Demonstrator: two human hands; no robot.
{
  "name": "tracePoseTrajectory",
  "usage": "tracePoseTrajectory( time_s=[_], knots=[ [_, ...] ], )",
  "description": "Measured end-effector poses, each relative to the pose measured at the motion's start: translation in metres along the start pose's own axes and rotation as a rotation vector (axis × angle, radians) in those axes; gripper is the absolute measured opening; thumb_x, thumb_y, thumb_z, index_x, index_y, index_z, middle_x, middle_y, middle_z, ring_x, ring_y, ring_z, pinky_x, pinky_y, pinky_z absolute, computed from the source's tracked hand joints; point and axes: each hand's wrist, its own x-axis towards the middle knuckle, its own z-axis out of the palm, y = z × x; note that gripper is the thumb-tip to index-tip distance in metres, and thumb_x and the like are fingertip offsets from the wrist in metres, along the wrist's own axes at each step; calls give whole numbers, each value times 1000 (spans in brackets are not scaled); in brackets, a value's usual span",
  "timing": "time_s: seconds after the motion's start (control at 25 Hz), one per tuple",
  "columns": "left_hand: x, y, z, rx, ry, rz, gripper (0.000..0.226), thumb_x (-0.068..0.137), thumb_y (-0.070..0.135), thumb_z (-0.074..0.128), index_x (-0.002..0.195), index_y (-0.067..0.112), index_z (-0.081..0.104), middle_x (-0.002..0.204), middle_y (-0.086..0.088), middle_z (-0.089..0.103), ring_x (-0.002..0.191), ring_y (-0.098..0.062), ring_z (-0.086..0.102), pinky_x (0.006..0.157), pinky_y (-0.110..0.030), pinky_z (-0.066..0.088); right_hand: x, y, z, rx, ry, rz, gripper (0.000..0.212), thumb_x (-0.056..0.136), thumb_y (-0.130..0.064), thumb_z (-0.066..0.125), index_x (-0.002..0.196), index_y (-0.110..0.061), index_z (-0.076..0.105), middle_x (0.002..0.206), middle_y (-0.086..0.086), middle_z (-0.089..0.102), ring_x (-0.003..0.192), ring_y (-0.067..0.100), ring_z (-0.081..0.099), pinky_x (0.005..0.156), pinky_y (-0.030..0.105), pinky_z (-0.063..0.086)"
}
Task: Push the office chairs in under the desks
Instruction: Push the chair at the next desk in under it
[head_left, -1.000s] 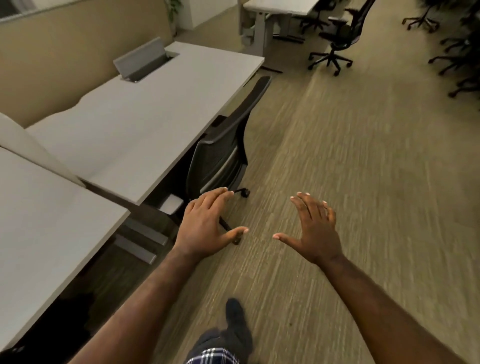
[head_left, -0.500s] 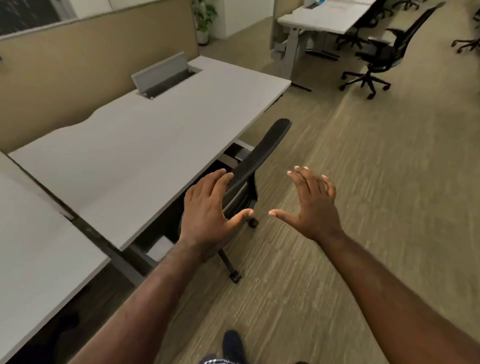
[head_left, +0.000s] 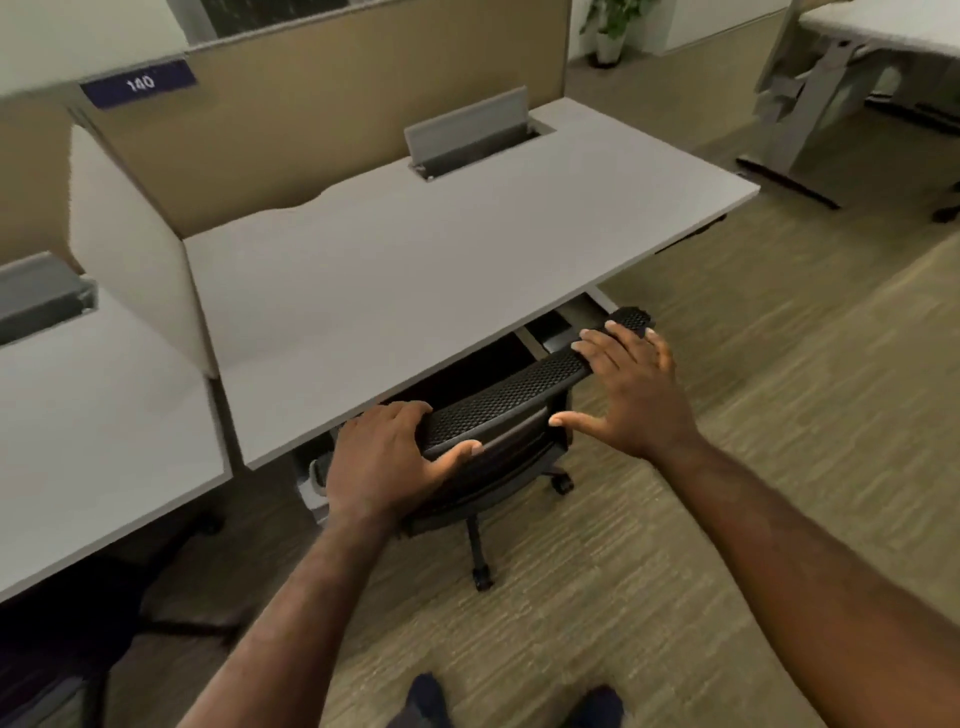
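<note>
A black mesh-backed office chair (head_left: 511, 395) stands at the front edge of a grey desk (head_left: 415, 270), its seat tucked beneath the top and its wheeled base showing on the carpet. My left hand (head_left: 387, 457) wraps over the left end of the backrest's top rail, thumb at the front. On the right part of that rail my right hand (head_left: 631, 389) rests with its fingers laid over the top and its thumb held apart.
A second grey desk (head_left: 93, 415) lies to the left behind a white divider panel (head_left: 130, 244), with a dark chair (head_left: 78, 623) under it. A tan partition (head_left: 332, 88) backs the desks. Another desk (head_left: 841, 67) stands far right. My feet (head_left: 431, 701) show at the bottom edge.
I have turned to face the desk and stepped up to the chair. Both hands, held spread in the air before, have come down onto the top of the backrest.
</note>
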Motion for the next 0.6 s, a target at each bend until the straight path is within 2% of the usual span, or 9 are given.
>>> tracePoseTrajectory(
  time_s=[0.12,0.28,0.36,0.44,0.6],
  knots=[
    [4,2,0,128,-62,-134,88,62,98,38,106,28,66,95,4,72,90,-22,66,73,-35,52,32,23,-1,25,-80,-119,95,71,-87,37,132,-16,55,135,4,58,133,26,46,113,54,25],
    [2,17,6,194,-63,-274,95,49,107,29,87,28,66,76,7,68,75,-19,64,63,-33,50,66,36,-10,-23,-180,-241,105,57,-100,30,110,-17,65,103,3,63,99,25,58,97,42,41],
    [3,22,7,209,-55,-307,95,47,107,27,82,28,65,71,8,65,69,-17,61,59,-32,46,71,41,-10,-32,-175,-272,107,51,-105,24,95,-16,65,91,2,58,86,24,54,83,39,45],
    [5,27,5,229,-76,-302,94,45,108,25,76,27,63,66,9,60,63,-15,56,55,-31,40,66,42,-11,-21,-158,-271,101,49,-106,28,83,-16,59,85,1,55,78,22,49,74,37,45],
    [17,32,7,264,-96,-262,94,43,108,24,69,24,59,60,7,57,61,-17,58,53,-31,42,61,53,-11,2,-128,-266,85,50,-104,34,73,-22,43,77,-2,49,71,17,36,66,35,42]
  ],
)
